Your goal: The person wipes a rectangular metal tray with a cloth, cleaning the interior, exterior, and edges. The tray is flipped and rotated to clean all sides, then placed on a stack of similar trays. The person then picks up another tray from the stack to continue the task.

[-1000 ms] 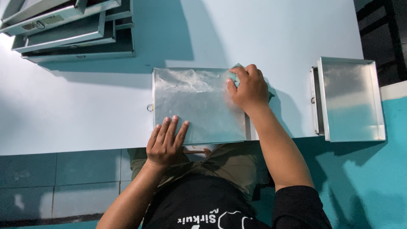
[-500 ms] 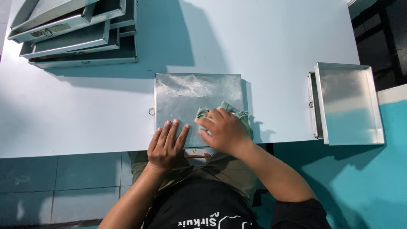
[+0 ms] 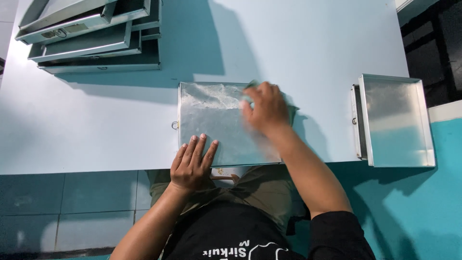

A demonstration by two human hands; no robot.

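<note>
A flat metal tray (image 3: 211,120) lies on the white table (image 3: 298,43) right in front of me, its surface smeared with whitish streaks. My right hand (image 3: 264,108) presses a pale green cloth (image 3: 290,110) onto the tray's upper right part; the hand is motion-blurred. My left hand (image 3: 192,163) lies flat with spread fingers on the tray's near left corner, at the table's edge.
A stack of several metal trays (image 3: 91,38) sits at the far left of the table. Another metal tray (image 3: 394,120) lies at the right, overhanging the table's near edge. Below the table are teal floor tiles (image 3: 67,212) and my lap.
My right hand with the cloth went from the tray's far right corner down to its near middle, then back up to the upper right. My left hand stayed put.
</note>
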